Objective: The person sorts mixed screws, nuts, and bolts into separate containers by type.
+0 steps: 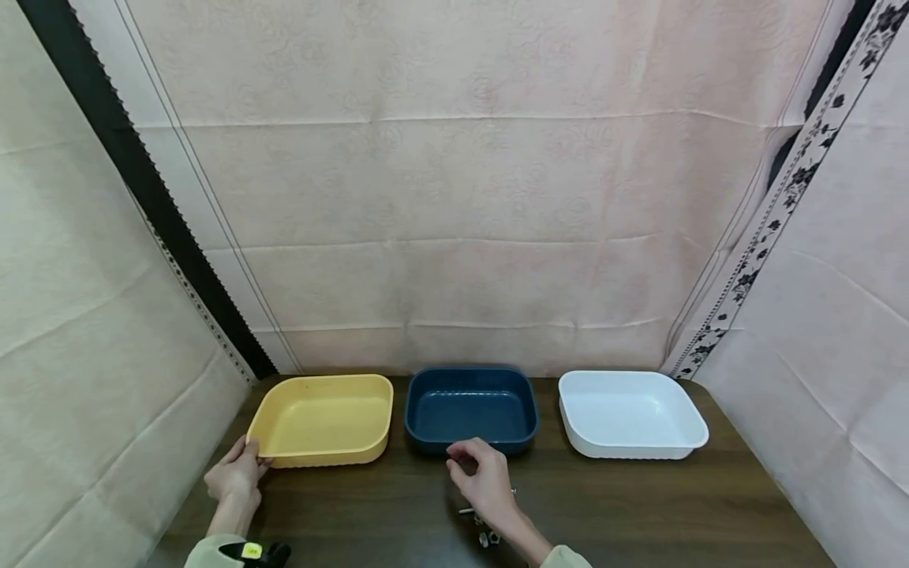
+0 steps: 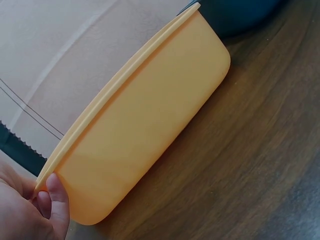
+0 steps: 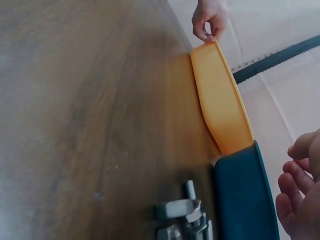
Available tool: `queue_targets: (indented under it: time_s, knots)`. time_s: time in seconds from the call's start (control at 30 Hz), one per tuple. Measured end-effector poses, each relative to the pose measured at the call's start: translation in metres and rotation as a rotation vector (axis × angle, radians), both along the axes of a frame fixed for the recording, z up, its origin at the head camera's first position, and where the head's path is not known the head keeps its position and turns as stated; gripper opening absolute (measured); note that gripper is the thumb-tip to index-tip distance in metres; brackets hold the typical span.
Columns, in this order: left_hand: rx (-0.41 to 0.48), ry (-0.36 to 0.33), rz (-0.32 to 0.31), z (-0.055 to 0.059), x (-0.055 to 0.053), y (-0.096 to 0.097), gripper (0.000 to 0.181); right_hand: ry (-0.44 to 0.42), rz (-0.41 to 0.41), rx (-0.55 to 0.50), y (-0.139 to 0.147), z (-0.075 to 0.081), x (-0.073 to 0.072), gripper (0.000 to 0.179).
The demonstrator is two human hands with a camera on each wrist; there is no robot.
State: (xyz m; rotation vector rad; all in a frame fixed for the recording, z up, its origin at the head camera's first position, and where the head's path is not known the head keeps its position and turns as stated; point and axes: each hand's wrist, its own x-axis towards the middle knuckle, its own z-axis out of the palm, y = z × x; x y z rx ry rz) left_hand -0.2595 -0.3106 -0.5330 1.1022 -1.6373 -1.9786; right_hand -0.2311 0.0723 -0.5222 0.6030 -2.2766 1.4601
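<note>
At the left, my left hand (image 1: pixel 237 476) pinches the near left corner of a shallow yellow plastic tray (image 1: pixel 323 457). In the left wrist view, its thumb (image 2: pixel 59 202) lies against the outer wall under the tray's rim. My right hand (image 1: pixel 486 480) hovers by the near edge of a dark blue tray (image 1: pixel 472 438), fingers loosely bent with a gap to the thumb. Nothing shows between them. Below that hand, several small metal pieces (image 3: pixel 187 212), which look like bolts and nuts, lie on the table, partly hidden by the hand in the head view.
A white tray (image 1: pixel 632 453) stands to the right of the blue one on the dark wooden table (image 1: pixel 639 505). Pale cloth hangs behind (image 1: pixel 454 189) and along both sides. A black band (image 1: pixel 163 197) edges the left cloth.
</note>
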Motion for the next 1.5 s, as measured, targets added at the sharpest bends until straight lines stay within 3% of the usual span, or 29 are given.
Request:
queue_targets:
  time_s: [0.67,1.0,1.5]
  knots:
    - [0.0,-0.007,0.001,0.002,-0.001,0.001,0.045,-0.117,-0.128,0.009,0.043,-0.015,0.02,0.022]
    - [-0.001,0.008,-0.001,0.001,0.0,0.0,0.045,-0.099,-0.221,0.031,0.062,-0.033,0.026,0.021]
    - [0.014,0.02,-0.002,0.0,0.002,0.0,0.045,-0.197,-0.285,0.062,0.076,-0.045,0.025,0.019]
